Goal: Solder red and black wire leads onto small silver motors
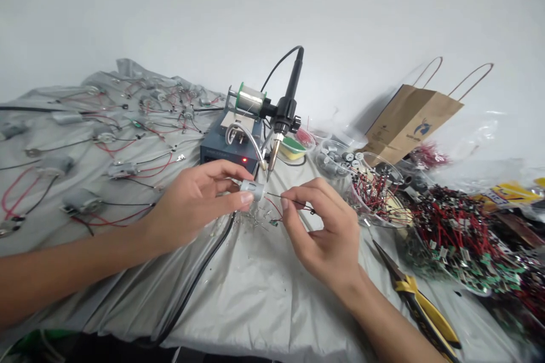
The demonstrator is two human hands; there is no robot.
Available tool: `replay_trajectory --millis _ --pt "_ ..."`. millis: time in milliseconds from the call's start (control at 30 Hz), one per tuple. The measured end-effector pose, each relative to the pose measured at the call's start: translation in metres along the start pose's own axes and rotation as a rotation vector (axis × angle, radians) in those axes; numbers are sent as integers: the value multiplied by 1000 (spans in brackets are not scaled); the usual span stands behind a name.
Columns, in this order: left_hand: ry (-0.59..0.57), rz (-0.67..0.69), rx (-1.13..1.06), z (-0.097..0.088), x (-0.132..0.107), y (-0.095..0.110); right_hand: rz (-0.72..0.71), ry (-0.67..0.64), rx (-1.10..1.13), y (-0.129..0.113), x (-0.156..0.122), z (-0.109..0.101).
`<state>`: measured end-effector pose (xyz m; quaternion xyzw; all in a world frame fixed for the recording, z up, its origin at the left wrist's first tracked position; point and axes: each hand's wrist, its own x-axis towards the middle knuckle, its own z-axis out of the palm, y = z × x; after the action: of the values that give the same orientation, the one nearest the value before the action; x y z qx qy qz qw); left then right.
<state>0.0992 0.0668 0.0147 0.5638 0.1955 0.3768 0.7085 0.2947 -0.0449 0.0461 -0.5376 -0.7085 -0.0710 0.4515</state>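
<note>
My left hand (200, 198) is closed on a small grey motor (251, 189), pinched between thumb and fingers just under the tip of the soldering iron (281, 116). The iron hangs point-down in its holder above a blue soldering station (225, 147) with a red light on. My right hand (323, 227) pinches a thin black wire (276, 196) that runs to the motor; a red wire trails below it. A spool of solder (250, 99) sits on the station's arm.
Several finished motors with red and black leads (114, 167) lie spread on the grey cloth at left. Clear tubs of wires and parts (374, 190), a heap of wired pieces (460, 238), yellow-handled pliers (421, 306) and a brown paper bag (409, 122) stand at right.
</note>
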Motion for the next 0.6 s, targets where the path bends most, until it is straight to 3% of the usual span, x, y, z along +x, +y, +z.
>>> replay_trajectory --millis 267,367,500,600 --pt "-18 10 49 0 1 3 59 -11 129 -1 2 -5" --pt "-40 27 26 -1 0 3 148 -56 300 5 4 -11" --pt "-60 76 -12 0 -4 10 399 -67 559 29 9 -15" --pt "-108 119 -68 1 -8 21 490 -259 615 37 15 -20"
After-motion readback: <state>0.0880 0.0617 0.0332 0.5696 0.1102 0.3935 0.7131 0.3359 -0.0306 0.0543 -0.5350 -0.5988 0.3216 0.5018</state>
